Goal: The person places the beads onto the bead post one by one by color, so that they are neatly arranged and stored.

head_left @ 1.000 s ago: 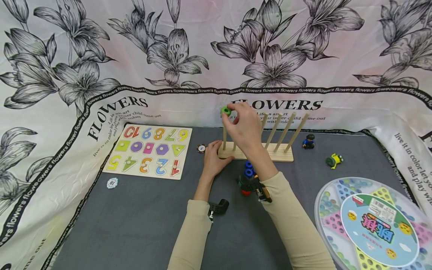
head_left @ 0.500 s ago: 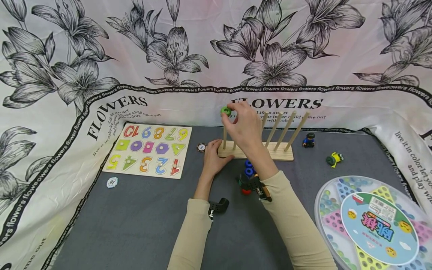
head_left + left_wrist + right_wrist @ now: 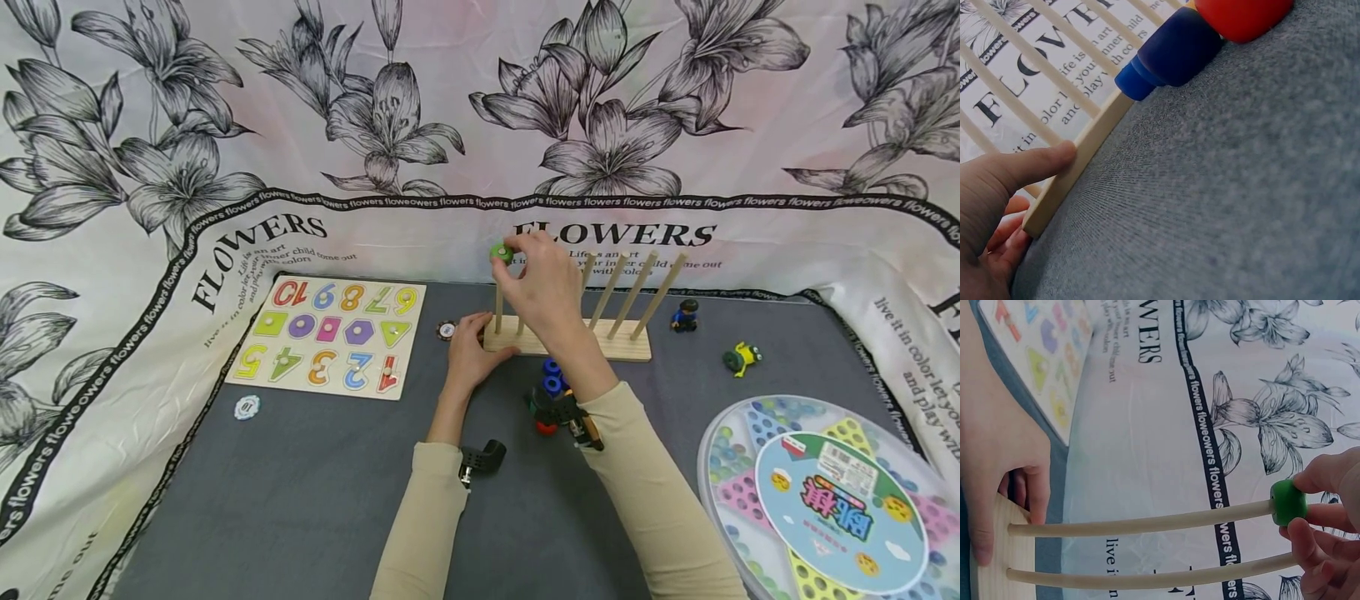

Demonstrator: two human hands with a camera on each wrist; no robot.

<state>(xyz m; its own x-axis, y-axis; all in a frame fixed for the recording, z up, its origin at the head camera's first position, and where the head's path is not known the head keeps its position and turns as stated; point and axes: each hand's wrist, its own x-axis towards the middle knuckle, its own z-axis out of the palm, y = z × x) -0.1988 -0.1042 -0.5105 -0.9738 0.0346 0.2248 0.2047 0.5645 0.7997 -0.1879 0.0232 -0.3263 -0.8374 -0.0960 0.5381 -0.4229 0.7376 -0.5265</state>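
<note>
My right hand (image 3: pixel 546 287) pinches a green bead (image 3: pixel 1289 502) between thumb and fingertips. In the right wrist view the bead sits at the very tip of the end peg (image 3: pixel 1147 526) of a wooden peg stand (image 3: pixel 618 348). My left hand (image 3: pixel 474 360) grips the left end of the stand's base, thumb on the near side and fingers around the end, as the left wrist view shows. Blue beads (image 3: pixel 552 385) and a red piece (image 3: pixel 1244 17) are on the cloth in front of the stand, partly hidden by the right wrist in the head view.
A number-and-shape puzzle board (image 3: pixel 337 333) lies left, with a dark chip (image 3: pixel 446 330) and a pale chip (image 3: pixel 247 407) near it. Right of the stand are a toy figure (image 3: pixel 685 316) and a yellow-green frog (image 3: pixel 742 359). A round marble game box (image 3: pixel 738 412) fills the near right.
The green bead has come down very slightly and tipped a little at the peg's tip. My left hand keeps its grip on the base.
</note>
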